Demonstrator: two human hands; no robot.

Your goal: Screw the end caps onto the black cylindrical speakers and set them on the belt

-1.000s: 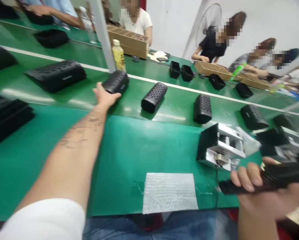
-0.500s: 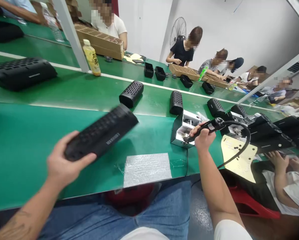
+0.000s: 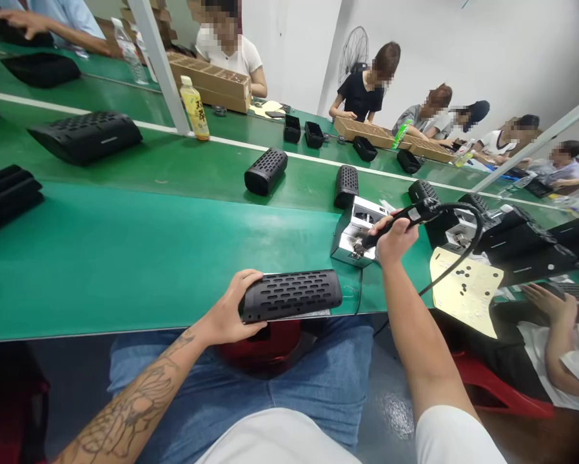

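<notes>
My left hand (image 3: 231,308) is closed around the left end of a black speaker housing (image 3: 292,295), its slotted grille facing up. The housing lies at the table's front edge, over a silvery foam sheet that it almost wholly hides. In my right hand (image 3: 396,240) is a black electric screwdriver (image 3: 408,216), tilted down to the left, with a thick curved cable. Its tip is at the front of a small black-and-silver screw feeder (image 3: 352,235); whether a screw sits on the tip is too small to tell.
More black housings (image 3: 265,171) stand along the green table (image 3: 149,258), with several stacked at the right. A yellow sheet (image 3: 466,290) with dark round pieces lies right of my arm. A yellow bottle (image 3: 195,109) stands by a post. Co-workers sit across and at the right.
My left hand has brought the housing right and down onto the foam sheet, turning it level with the grille up. My right hand stays at the screw feeder. The view has shifted left.
</notes>
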